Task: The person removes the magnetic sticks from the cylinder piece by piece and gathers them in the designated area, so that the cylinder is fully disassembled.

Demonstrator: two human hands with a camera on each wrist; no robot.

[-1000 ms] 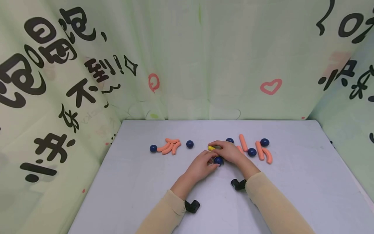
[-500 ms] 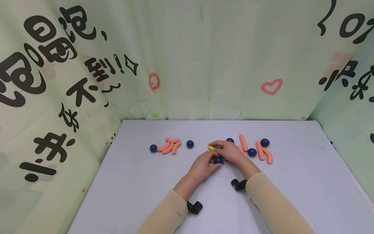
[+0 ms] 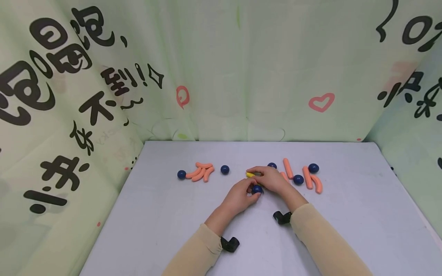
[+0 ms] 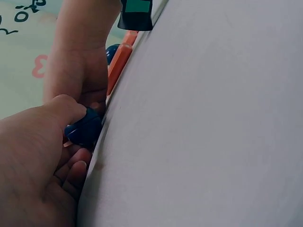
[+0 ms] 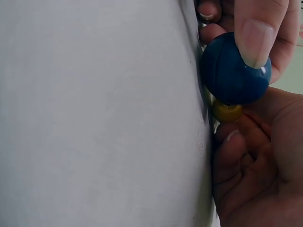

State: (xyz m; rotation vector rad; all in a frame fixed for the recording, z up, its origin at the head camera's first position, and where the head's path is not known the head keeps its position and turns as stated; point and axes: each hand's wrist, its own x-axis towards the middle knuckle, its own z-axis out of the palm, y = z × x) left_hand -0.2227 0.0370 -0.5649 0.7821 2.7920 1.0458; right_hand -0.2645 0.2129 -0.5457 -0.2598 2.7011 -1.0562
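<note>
In the head view, my left hand [image 3: 239,196] pinches a shiny dark blue ball [image 3: 256,189] low over the table. Its thumb lies on the ball in the right wrist view, where a seam line shows on the ball [image 5: 232,71]. Close beyond it, my right hand [image 3: 271,179] has its fingers curled round a small yellow piece [image 3: 249,174], mostly hidden by the hand. A rounded yellow end [image 5: 227,111] shows against the ball in the right wrist view; whether the two are joined I cannot tell.
Left of my hands, several curved coral-orange pieces [image 3: 198,175] lie between two blue balls, one far left [image 3: 181,174] and one nearer [image 3: 225,170]. On the right are straight orange sticks [image 3: 288,168], a curved piece [image 3: 316,184] and more blue balls [image 3: 298,179]. A printed curtain [image 3: 221,76] encloses the table.
My left hand and forearm have shifted slightly right, and its thumb has moved along the blue ball. The ball itself is a touch further left. My right hand stays nearly still.
</note>
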